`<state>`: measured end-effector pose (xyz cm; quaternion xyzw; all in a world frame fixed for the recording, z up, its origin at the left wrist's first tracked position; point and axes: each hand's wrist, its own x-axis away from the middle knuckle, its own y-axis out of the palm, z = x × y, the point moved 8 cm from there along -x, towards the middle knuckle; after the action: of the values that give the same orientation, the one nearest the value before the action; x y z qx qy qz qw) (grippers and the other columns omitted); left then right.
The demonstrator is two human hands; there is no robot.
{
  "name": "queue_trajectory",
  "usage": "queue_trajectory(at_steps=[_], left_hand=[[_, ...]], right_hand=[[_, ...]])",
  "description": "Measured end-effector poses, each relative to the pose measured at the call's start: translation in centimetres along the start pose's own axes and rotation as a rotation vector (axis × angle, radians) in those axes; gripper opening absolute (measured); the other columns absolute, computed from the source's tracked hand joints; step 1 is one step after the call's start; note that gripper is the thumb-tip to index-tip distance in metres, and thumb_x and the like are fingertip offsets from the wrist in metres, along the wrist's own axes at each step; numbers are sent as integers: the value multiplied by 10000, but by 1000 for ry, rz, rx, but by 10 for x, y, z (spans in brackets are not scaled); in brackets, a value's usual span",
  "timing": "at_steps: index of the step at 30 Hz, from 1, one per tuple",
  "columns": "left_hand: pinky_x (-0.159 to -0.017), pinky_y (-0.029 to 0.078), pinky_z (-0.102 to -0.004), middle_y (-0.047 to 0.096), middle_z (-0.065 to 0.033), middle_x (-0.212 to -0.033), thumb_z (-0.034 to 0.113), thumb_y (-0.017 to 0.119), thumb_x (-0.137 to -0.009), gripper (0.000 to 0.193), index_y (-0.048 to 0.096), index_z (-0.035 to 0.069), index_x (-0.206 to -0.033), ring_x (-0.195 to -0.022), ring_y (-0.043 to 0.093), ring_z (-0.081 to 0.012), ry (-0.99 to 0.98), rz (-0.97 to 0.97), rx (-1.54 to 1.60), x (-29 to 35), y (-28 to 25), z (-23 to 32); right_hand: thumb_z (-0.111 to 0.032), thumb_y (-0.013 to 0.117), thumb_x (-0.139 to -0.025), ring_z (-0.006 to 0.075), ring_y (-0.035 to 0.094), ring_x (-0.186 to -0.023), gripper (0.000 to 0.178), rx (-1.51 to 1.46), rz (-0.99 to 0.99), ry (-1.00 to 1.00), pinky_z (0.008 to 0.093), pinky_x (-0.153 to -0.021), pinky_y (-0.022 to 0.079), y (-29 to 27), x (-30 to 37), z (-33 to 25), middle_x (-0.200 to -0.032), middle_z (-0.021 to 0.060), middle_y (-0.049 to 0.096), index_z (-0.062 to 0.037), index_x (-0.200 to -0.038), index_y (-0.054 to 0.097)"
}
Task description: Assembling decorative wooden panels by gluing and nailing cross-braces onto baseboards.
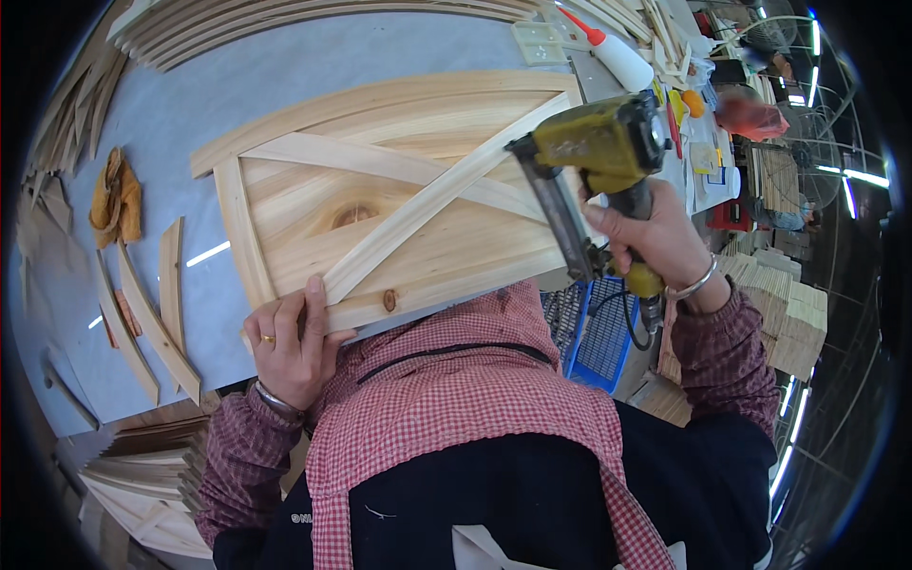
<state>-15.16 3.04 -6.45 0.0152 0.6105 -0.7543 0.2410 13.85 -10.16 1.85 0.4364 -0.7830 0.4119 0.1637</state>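
A wooden panel [408, 252] with a border frame and two crossed diagonal strips lies in front of me on the table. My left hand [294, 342] grips the panel's near left corner, with fingers on top pressing by the lower end of a long diagonal strip [432, 201]. In my right hand [655, 233] is a yellow and black nail gun [594, 142], held by its grip over the panel's right end. Its nose points left, close to the upper part of that strip. Whether it touches the wood I cannot tell. A hose at the gun's base hangs down.
Loose wooden strips [171, 285] and a brown glove [116, 199] lie on the left of the grey table [313, 57]. Stacked slats [313, 21] line the far edge. A white glue bottle [622, 65] with a red tip is at the far right. A blue crate [600, 337] stands below.
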Motion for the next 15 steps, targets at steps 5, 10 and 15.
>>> queue_trajectory(at_steps=[5,10,15], left_hand=[[-742,379,-372,534,-104,-982,329,659,-775,619,503,-22,-1261,-826,506,-235,16,30,13,2,1,-2],[-723,386,-371,535,-106,-953,319,646,-785,602,504,-42,-1246,-804,506,-236,22,56,48,5,-1,-3],[-719,386,-378,537,-107,-941,318,641,-789,586,511,-56,-1222,-806,508,-239,-5,38,37,6,0,-4]], right_hand=[[-156,708,-805,64,458,-406,289,24,-87,-31,207,-394,353,38,4,-5,-589,1,526,30,-983,576],[-162,699,-814,61,453,-406,292,43,-106,-21,206,-399,357,50,7,-1,-616,0,538,18,-1010,577],[-190,711,-799,80,487,-448,287,141,-131,20,244,-430,397,78,32,-12,-632,33,566,43,-922,597]])
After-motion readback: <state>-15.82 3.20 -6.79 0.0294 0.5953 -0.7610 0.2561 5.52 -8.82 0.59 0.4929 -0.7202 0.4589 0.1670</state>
